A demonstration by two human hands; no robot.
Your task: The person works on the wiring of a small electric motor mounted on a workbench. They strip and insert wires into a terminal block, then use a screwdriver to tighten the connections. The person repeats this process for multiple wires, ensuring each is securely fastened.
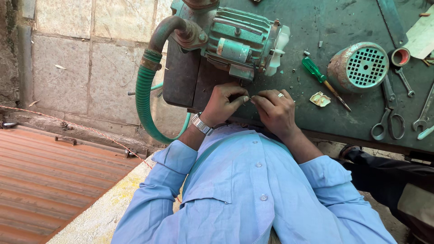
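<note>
Your left hand (222,105) and right hand (274,110) are almost closed, pinching a thin wire (250,98) between them, just near the green motor (239,43). Hold it steady with gentle fingers; the screwdriver (322,80) lies right.

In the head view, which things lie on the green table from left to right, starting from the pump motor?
Pump motor → green screwdriver → round fan cover → scissors

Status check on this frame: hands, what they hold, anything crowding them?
Left hand and right hand pinch a thin wire together. Green pump motor directly above. Green-handled screwdriver lies apart, right.
</note>
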